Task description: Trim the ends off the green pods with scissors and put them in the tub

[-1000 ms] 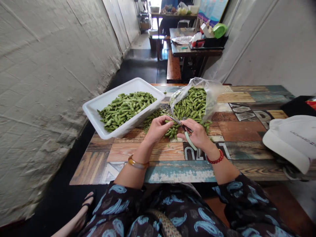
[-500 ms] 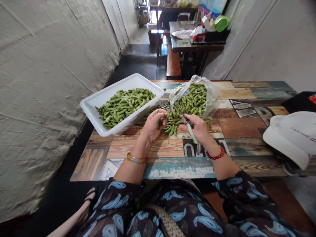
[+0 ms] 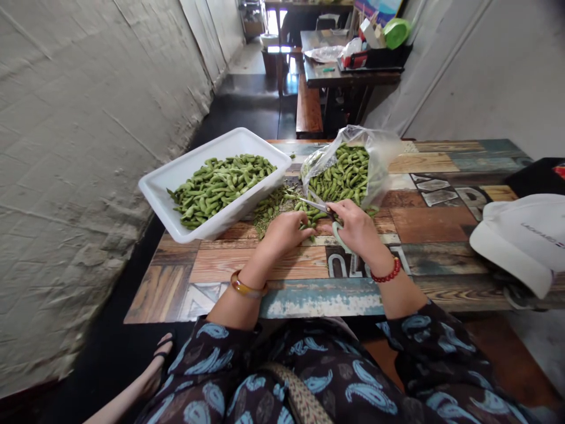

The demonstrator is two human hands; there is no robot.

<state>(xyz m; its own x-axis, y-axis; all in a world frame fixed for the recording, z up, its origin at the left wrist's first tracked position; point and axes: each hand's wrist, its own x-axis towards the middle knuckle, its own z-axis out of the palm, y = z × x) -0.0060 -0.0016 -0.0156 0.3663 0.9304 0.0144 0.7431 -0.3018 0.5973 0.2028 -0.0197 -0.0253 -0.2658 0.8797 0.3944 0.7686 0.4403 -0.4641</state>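
Observation:
My right hand [image 3: 355,227] grips a pair of scissors [image 3: 338,229] with pale green handles, its blades pointing left over the pods. My left hand [image 3: 286,231] is just left of it, fingers curled down among green bean pods [image 3: 318,215] on the table; what its fingertips hold is partly hidden. Beyond my hands lies a clear plastic bag [image 3: 378,156], open toward me, with many pods in it. At the left, a white tub [image 3: 188,237] holds a heap of pods. Small trimmed bits [image 3: 267,219] lie between tub and bag.
The patchwork-patterned table [image 3: 441,229] carries a white cap [image 3: 516,235] and a black item [image 3: 536,178] at the right. Another table [image 3: 335,76] and a wooden bench [image 3: 309,109] stand beyond. A bare leg and sandalled foot [image 3: 162,351] show at lower left.
My left hand has turned palm-down and dropped toward the loose pods. In my right hand the scissors have swung to point further left. The view has shifted slightly.

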